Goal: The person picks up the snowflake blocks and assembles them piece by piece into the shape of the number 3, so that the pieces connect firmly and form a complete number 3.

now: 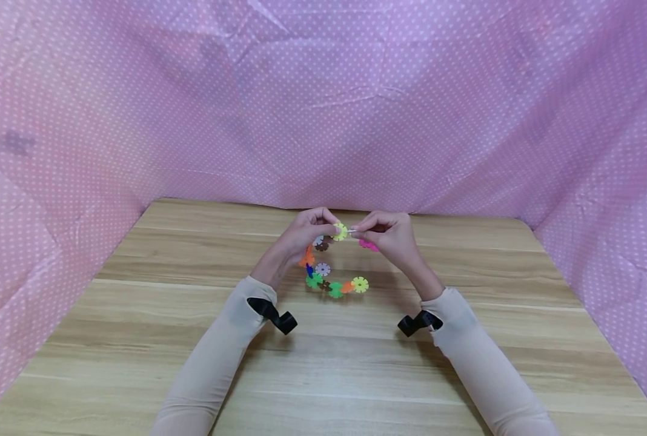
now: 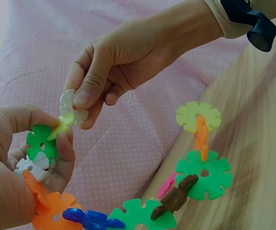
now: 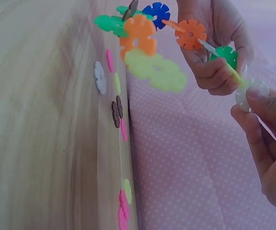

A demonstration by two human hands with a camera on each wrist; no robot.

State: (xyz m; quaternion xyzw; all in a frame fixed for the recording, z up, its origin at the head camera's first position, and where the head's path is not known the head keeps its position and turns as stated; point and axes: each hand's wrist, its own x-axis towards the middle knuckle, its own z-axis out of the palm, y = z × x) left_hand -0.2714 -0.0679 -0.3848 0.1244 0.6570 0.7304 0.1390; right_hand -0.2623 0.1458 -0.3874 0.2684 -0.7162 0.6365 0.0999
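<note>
A curved chain of notched plastic snowflake discs hangs from my left hand. Thumb and fingers of that hand pinch the yellow snowflake disc at the chain's upper end. Beside it, my right hand pinches a white snowflake disc between thumb and fingers. The white disc's edge meets the yellow one; how deep the notches sit is unclear. Further along are a green disc, an orange disc and a blue disc. Another yellow disc forms the chain's free end.
Loose discs lie on the wooden table beyond the chain: a white one, brown ones, pink ones and yellow ones. Pink dotted cloth hangs behind the table and along both sides.
</note>
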